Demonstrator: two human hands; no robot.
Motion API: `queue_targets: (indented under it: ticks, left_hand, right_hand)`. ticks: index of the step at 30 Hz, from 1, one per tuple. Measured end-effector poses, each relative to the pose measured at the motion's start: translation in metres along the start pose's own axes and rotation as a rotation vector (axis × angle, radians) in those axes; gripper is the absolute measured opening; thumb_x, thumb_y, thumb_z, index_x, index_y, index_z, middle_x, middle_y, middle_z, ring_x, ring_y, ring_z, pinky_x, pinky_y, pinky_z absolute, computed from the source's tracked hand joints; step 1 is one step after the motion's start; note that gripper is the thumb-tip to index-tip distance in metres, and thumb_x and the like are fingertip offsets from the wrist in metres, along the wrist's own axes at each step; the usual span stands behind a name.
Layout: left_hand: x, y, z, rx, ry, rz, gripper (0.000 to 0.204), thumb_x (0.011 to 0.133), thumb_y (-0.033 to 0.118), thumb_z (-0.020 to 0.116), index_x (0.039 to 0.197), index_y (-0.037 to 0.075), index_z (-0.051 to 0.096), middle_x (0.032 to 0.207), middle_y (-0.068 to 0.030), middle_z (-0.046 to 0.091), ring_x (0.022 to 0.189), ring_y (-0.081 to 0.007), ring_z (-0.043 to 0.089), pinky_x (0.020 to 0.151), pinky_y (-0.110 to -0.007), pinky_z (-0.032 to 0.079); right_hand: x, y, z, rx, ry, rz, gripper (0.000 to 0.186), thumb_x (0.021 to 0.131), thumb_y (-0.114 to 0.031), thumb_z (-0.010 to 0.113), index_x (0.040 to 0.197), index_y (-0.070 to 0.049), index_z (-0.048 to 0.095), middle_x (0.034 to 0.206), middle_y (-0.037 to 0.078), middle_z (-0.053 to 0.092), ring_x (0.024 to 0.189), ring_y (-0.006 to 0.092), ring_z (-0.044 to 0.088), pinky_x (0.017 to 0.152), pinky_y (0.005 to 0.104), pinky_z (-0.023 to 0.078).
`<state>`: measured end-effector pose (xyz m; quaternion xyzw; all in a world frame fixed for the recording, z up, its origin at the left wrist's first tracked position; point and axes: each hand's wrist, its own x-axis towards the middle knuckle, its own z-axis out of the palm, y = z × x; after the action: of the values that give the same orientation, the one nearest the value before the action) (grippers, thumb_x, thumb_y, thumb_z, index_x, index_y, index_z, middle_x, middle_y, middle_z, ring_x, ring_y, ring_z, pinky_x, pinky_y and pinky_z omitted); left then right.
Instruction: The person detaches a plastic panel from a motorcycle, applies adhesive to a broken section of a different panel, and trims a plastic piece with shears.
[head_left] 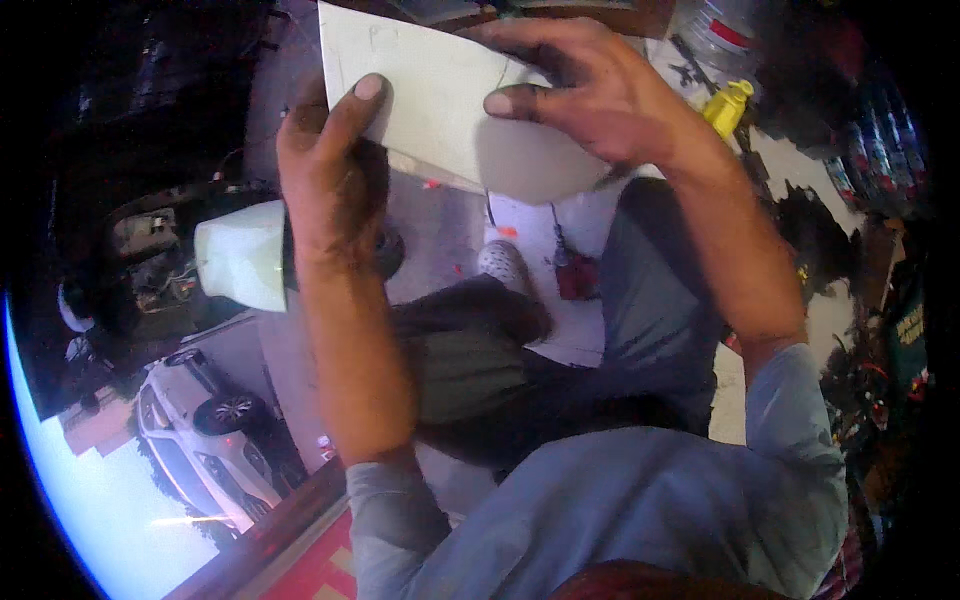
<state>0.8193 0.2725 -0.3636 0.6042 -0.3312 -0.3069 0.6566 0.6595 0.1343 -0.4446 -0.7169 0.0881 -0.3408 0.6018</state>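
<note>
One pale sheet is up at twelve o'clock, gripped by both our hands: our left hand clamps it at its eight o'clock, our right hand at its three, thumbs on the face we see. Its long axis runs roughly from ten to four, one corner pointing toward ten. Near two o'clock we see a yellow bottle.

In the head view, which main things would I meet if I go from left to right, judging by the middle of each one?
White car → left hand → white sheet → right hand → yellow container.
</note>
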Motion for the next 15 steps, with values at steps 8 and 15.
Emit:
queue_targets:
  ticks: [8, 15]
  left_hand:
    - [-0.016, 0.021, -0.025, -0.270, 0.108, 0.061, 0.048, 0.085, 0.028, 0.063, 0.123, -0.001, 0.056, 0.114, -0.0145, 0.064, 0.107, -0.0280, 0.062, 0.097, -0.042, 0.047]
    - [-0.030, 0.040, -0.040, -0.436, 0.181, 0.097, 0.048, 0.090, 0.032, 0.057, 0.127, 0.001, 0.055, 0.120, -0.0151, 0.063, 0.112, -0.0297, 0.060, 0.099, -0.044, 0.047]
  right_hand:
    - [0.027, -0.057, 0.033, -0.157, -0.111, -0.108, 0.048, 0.083, -0.023, 0.073, 0.124, -0.001, 0.063, 0.118, 0.019, 0.065, 0.114, 0.0306, 0.060, 0.101, 0.0386, 0.045]
    - [0.046, -0.074, 0.076, -0.167, -0.049, -0.212, 0.042, 0.084, -0.022, 0.068, 0.120, 0.000, 0.064, 0.115, 0.023, 0.065, 0.112, 0.0346, 0.060, 0.099, 0.0407, 0.045]
